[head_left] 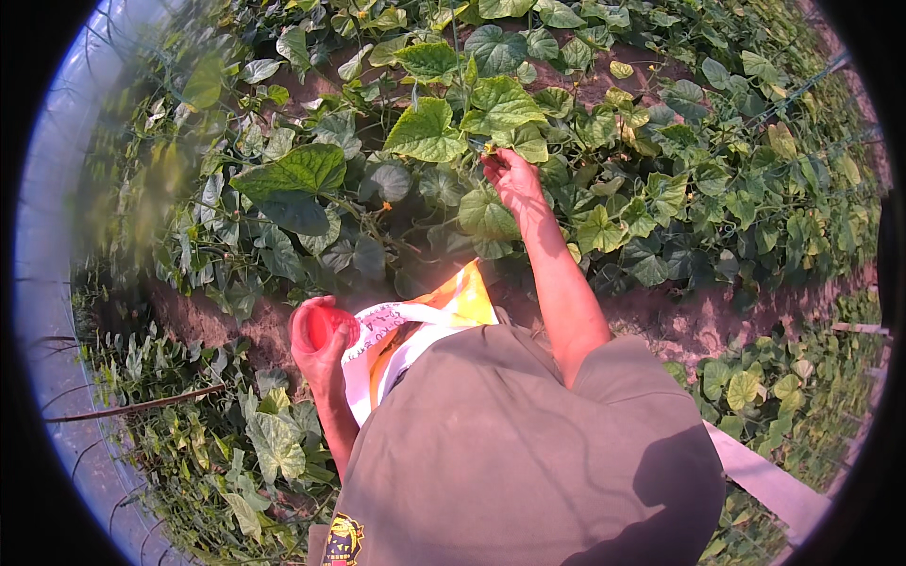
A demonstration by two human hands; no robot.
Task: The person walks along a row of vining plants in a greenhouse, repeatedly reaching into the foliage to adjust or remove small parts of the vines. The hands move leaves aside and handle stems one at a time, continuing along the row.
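Note:
My left hand (316, 347) is wrapped around a red plastic cup (327, 328) at the lower left, its round mouth turned up to the camera. My right hand (511, 177) reaches into the cucumber vines (488, 212), fingertips bent together at a small yellow flower (488, 149) beneath broad green leaves (502, 106). Whether the fingers pinch the flower or only touch it cannot be told. A white and orange printed plastic sack (453, 301) lies against my waist, between the two arms.
Climbing twine (800, 92) crosses the foliage at the right. Clear plastic sheeting (42, 283) curves along the left edge, with a thin rod (134, 409) by it. Bare soil (672, 318) runs between the plant rows. A pale strip (768, 481) extends at the lower right.

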